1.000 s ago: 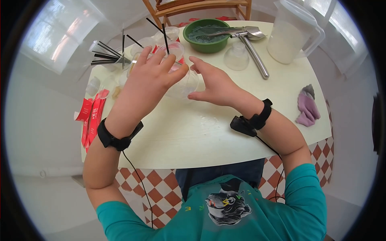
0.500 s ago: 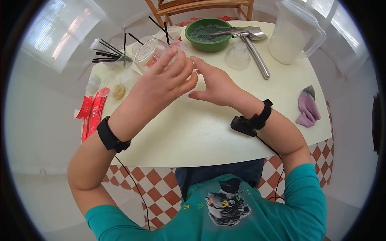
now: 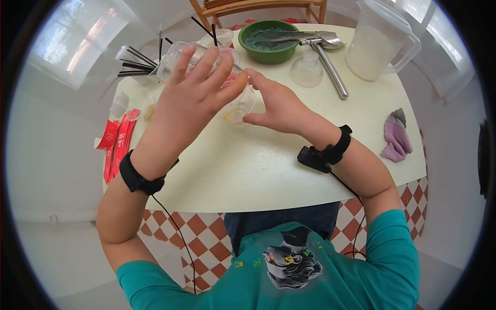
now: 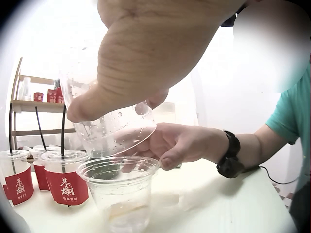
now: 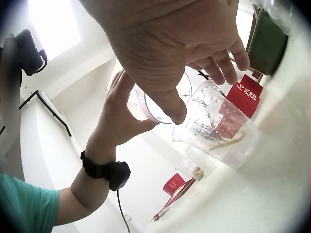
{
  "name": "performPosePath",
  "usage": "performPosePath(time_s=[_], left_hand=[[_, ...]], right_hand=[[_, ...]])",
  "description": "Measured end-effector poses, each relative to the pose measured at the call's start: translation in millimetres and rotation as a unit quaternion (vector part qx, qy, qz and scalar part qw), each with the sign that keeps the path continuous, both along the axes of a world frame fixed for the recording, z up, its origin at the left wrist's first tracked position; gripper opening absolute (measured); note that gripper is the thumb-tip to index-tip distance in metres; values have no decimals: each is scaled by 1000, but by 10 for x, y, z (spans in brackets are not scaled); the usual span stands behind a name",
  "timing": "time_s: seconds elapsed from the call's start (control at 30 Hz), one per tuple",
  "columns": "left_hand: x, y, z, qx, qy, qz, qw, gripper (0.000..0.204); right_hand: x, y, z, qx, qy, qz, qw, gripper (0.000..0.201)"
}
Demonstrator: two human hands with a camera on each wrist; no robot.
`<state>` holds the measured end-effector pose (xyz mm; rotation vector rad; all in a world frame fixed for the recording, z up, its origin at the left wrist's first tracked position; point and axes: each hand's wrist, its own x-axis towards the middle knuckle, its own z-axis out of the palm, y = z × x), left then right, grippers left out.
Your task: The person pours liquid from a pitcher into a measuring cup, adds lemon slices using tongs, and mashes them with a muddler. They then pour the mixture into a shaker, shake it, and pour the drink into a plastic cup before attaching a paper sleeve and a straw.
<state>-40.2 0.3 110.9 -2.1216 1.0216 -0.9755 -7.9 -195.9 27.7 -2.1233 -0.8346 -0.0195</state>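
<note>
My left hand [image 3: 201, 93] grips a clear measuring cup [image 4: 116, 126] with printed marks and droplets on its wall. It is tilted, mouth down to the right, over a clear plastic cup [image 4: 121, 194]. That cup stands upright on the table, wet inside, with a pale yellow slice [image 5: 228, 143] low in it. Around the plastic cup's right side is my right hand [image 3: 279, 103], thumb and fingers spread apart. Its thumb tip and fingertips are right at the rim in the right wrist view. The left hand covers much of the measuring cup in the head view.
Lidded cups with red sleeves [image 4: 68, 189] and black straws [image 3: 137, 64] stand at the back left. Flat red sleeves [image 3: 121, 147] lie at the left edge. Behind are a green bowl [image 3: 268, 56], metal scoop [image 3: 329, 39], dome lid [image 3: 307, 70] and pitcher [image 3: 372, 46]. A purple cloth [image 3: 397, 139] lies right.
My left hand rolled the measuring cup base-up, then eased it partly back toward the left. The yellow slice now shows in the plastic cup. My right hand has hardly moved.
</note>
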Motion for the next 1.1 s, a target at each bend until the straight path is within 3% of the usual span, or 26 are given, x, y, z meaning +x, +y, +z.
performPosePath(time_s=[0.07,0.13,0.2,0.23,0.3,0.33,0.4,0.43,0.47,0.53,0.57,0.6,0.67,0.77,0.9,0.97,1.1], left_hand=[[-27,12,79,-50,16,25,998,53],[-59,1,126,-105,31,48,993,62],[-91,-17,135,-344,171,-41,923,81],[-88,-39,114,-347,169,-40,922,81],[-67,-116,64,-502,217,-128,827,93],[-66,-149,53,-505,211,-128,827,93],[-62,-207,30,-575,315,-169,736,95],[-26,-226,-25,-595,337,-174,709,99],[-6,-255,-68,-598,333,-175,708,99],[20,-321,-123,-647,406,-182,619,101],[16,-340,-131,-651,417,-181,608,102],[21,-345,-139,-655,414,-181,606,102],[34,-342,-155,-618,413,-170,647,103],[57,-322,-190,-621,443,-172,623,100],[82,-263,-220,-607,433,-214,631,95],[47,-140,-197,-619,356,-188,674,82],[83,204,-209,-665,304,-184,657,65]], right_hand=[[-5,-1,12,10,-26,4,1000,98],[-43,2,70,101,-70,-16,992,105],[-84,-34,202,158,-46,-1,986,108],[-101,-43,244,217,-20,14,976,111],[-97,-40,249,258,-40,34,965,113],[-96,-45,261,303,-58,52,950,114],[-126,-79,341,299,-72,46,950,114],[-142,-100,385,299,-84,36,950,113],[-158,-121,413,296,-86,39,951,113],[-170,-161,447,227,-131,-36,964,110],[-136,-179,449,217,-149,-47,964,107],[-145,-184,474,214,-149,-44,964,107],[-195,-187,546,175,-141,-80,971,107],[-153,-185,486,189,-132,-87,969,108],[-122,-177,469,182,-155,-143,960,104],[-32,-181,404,179,-192,-189,946,105],[152,-167,213,164,-114,-225,954,106]])
